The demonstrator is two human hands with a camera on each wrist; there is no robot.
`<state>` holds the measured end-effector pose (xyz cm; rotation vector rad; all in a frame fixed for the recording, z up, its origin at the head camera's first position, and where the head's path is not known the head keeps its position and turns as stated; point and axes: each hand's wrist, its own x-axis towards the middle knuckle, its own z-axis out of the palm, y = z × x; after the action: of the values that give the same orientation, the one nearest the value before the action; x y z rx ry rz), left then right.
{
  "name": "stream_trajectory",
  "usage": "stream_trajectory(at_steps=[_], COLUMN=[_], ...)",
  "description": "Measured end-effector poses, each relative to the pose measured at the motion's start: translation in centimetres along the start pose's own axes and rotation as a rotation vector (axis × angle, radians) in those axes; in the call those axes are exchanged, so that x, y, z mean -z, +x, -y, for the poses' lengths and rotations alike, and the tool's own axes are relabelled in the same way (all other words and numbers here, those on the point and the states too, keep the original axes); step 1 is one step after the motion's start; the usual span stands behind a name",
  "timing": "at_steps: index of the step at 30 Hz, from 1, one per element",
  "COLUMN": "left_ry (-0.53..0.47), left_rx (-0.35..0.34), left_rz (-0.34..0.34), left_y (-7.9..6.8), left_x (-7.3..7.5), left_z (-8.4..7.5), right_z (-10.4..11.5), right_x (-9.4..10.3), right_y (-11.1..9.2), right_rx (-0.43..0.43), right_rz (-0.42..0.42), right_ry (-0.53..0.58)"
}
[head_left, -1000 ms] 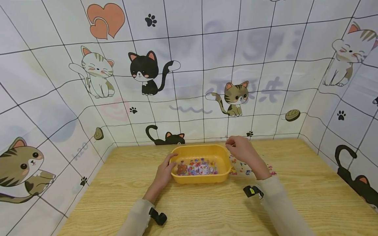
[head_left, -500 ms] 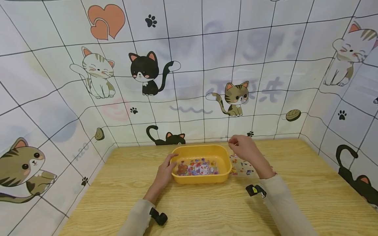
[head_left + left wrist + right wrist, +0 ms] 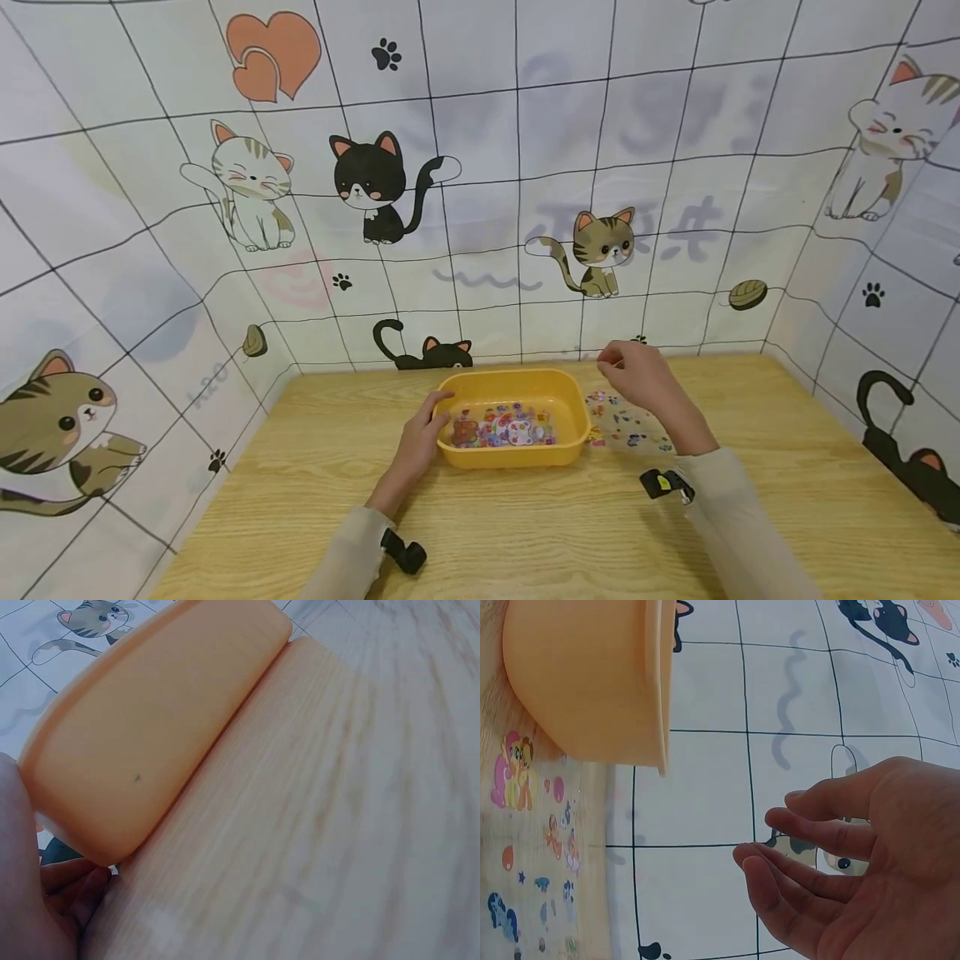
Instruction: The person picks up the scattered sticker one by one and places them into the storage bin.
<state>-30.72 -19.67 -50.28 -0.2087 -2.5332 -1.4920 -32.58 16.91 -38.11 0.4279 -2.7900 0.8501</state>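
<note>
A yellow plastic tub (image 3: 510,457) stands on the table, with colourful cartoon stickers (image 3: 517,431) lying in its bottom. My left hand (image 3: 415,442) grips the tub's left end, thumb at the rim; in the left wrist view its other fingers (image 3: 64,881) curl near the tub's lower corner. Above the table, right of the tub, hangs my right hand (image 3: 643,379). In the right wrist view its fingers are loosely bent, thumb and forefinger close, with nothing visible between them. Below it lies a clear sheet of small stickers (image 3: 626,421), partly hidden by the right hand and forearm.
The wooden table (image 3: 480,533) meets a cat-patterned wall covering (image 3: 487,208) just behind the tub, with further patterned walls on the left and right. A small black device is strapped at each wrist. Part of the sticker sheet lies close against the tub's right side.
My right hand has moved right, away from the tub's rim, uncovering more of the sticker sheet. The left hand and the tub have stayed in place.
</note>
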Motion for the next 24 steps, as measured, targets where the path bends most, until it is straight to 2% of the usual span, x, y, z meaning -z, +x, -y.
stream_trajectory(at_steps=[17, 24], left_ry=[-0.014, -0.012], left_rx=[-0.002, -0.001], left_rz=[0.017, 0.015], left_y=[0.0, -0.1], left_x=[0.2, 0.3], left_z=[0.2, 0.1], right_z=[-2.2, -2.8], right_x=[0.5, 0.4], right_y=[-0.9, -0.8], right_rx=[0.004, 0.017], right_rz=[0.005, 0.037], right_ry=[-0.001, -0.003])
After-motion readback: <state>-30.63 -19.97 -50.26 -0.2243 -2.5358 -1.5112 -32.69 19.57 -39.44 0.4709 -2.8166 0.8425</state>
